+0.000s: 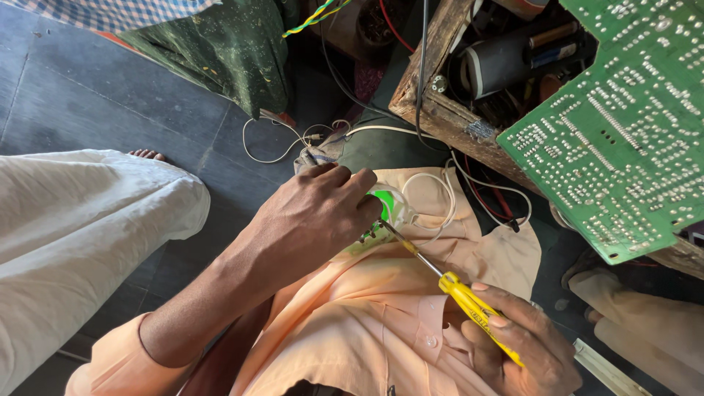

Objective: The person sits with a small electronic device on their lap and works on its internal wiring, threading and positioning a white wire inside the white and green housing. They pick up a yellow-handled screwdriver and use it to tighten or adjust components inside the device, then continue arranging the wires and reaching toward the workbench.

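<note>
My left hand [312,220] is closed over a small white and green device [386,207] with a little circuit board, held against my peach shirt. A thin white cable [433,202] loops out from the device. My right hand [524,345] grips a screwdriver with a yellow handle [477,312]. Its metal shaft [411,248] points up and left, with the tip at the device's board just under my left fingers.
A large green circuit board [623,125] with solder points leans on a wooden box [447,110] of parts and wires at the upper right. Dark patterned cloth [227,51] lies at the top. My white-clad leg [81,235] and a bare foot [147,155] rest on the dark tiled floor.
</note>
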`<state>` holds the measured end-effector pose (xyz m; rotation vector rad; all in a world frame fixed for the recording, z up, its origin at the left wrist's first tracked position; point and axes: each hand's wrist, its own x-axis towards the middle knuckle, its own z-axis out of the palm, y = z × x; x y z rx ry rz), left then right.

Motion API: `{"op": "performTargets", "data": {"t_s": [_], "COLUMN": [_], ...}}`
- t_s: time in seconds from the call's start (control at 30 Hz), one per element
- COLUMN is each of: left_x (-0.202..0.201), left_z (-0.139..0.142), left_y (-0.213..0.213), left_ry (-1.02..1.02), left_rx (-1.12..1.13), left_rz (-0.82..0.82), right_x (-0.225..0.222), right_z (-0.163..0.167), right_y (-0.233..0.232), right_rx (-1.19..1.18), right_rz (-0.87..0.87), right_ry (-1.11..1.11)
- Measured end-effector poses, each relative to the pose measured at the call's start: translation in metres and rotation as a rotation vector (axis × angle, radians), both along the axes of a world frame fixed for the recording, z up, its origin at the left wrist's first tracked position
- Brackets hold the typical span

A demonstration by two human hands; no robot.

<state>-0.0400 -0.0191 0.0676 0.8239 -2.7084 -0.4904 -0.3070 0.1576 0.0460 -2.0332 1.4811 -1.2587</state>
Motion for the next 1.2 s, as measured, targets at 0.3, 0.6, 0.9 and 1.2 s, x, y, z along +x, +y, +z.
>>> {"op": "performTargets", "data": {"t_s": [0.3, 0.6, 0.9, 1.2], "left_x": [-0.001, 0.000, 0.000, 0.001], "left_z": [-0.002, -0.003, -0.003, -0.007], "left_y": [0.001, 0.001, 0.002, 0.002], "left_ry": [-0.026, -0.034, -0.037, -0.009], "left_rx": [0.026, 0.039, 0.022, 0.025], "left_rz": [0.017, 0.026, 0.027, 0.016], "right_x": [-0.004, 0.000, 0.002, 0.014], "right_z": [-0.005, -0.004, -0.002, 0.025], "right_y": [0.001, -0.002, -0.001, -0.014], "right_rx": [-0.027, -0.021, -0.003, 0.074], "right_rz": [0.013, 0.006, 0.004, 0.000], "right_ry": [0.043, 0.011, 0.034, 0.184]}}
